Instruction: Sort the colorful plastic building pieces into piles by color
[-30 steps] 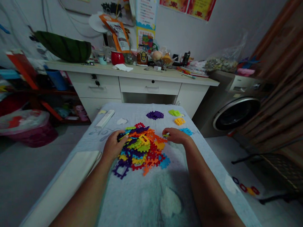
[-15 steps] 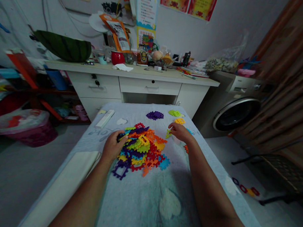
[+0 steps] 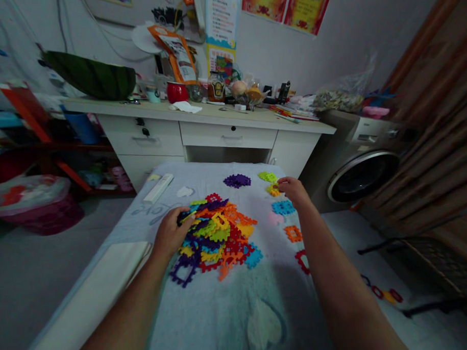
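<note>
A mixed pile of coloured plastic puzzle pieces point(image 3: 218, 234) lies on a pale blue towel point(image 3: 230, 308) covering a low table. My left hand point(image 3: 170, 231) rests on the pile's left edge, fingers curled over dark pieces. My right hand point(image 3: 293, 190) reaches far right, fingertips closed at the small yellow stack point(image 3: 273, 190); whether it holds a piece is hidden. Sorted groups lie nearby: purple point(image 3: 237, 181), green point(image 3: 268, 177), blue point(image 3: 283, 207), orange point(image 3: 293, 233), red point(image 3: 302, 261).
A white remote point(image 3: 158, 188) lies at the towel's far left. A folded white cloth point(image 3: 95, 292) sits by my left arm. Beyond stand a cluttered white desk point(image 3: 224, 134) and a washing machine point(image 3: 361, 175). More pieces lie on the floor at right point(image 3: 383, 292).
My right hand moved from the pile's right edge forward and right to the yellow stack, carrying a small green-yellow piece midway. The left hand stayed on the pile. The view shifted slightly.
</note>
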Demonstrator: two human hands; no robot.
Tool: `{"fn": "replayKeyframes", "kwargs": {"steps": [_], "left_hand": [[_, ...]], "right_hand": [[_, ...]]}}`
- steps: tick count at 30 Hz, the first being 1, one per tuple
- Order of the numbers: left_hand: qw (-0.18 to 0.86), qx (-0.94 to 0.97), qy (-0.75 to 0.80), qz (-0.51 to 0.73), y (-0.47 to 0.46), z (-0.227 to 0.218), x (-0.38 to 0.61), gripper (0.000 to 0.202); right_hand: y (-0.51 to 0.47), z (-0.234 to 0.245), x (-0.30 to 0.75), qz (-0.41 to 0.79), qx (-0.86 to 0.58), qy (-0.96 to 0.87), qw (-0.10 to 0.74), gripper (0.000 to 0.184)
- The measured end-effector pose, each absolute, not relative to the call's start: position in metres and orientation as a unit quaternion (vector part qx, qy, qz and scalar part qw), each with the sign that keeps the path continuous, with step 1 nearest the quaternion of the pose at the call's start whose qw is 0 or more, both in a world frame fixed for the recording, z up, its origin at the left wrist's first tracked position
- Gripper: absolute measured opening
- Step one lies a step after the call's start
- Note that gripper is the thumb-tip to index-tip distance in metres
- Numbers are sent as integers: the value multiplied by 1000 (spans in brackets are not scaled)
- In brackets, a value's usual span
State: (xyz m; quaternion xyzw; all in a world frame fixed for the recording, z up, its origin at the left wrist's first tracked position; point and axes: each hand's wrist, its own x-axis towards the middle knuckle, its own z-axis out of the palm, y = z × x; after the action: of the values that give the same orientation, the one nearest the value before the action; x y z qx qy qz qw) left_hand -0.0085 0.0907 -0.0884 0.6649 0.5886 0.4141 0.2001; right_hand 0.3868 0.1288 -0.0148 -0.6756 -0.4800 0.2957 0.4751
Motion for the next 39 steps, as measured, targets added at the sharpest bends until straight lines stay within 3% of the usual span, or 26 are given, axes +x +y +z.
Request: {"fn": "replayKeyframes", "kwargs": {"steps": [4,13,29,35,39], "left_hand": [[203,666,586,414,90,-89,-9,40],[205,669,586,410,94,-93,-10,41],[193,672,582,415,93,-91,-10,38],[188,676,576,419,94,-94,-11,38],[192,674,577,420,96,-97,-11,38]], "right_hand": [[155,-15,405,252,-707,-408,520,18],[210,-42,431,211,-769,-318,514,15],[231,-43,437,252,-772,-408,417,11],[221,-46,437,270,-773,-399,412,33],[207,-42,439,248,-774,-383,440,22]]}}
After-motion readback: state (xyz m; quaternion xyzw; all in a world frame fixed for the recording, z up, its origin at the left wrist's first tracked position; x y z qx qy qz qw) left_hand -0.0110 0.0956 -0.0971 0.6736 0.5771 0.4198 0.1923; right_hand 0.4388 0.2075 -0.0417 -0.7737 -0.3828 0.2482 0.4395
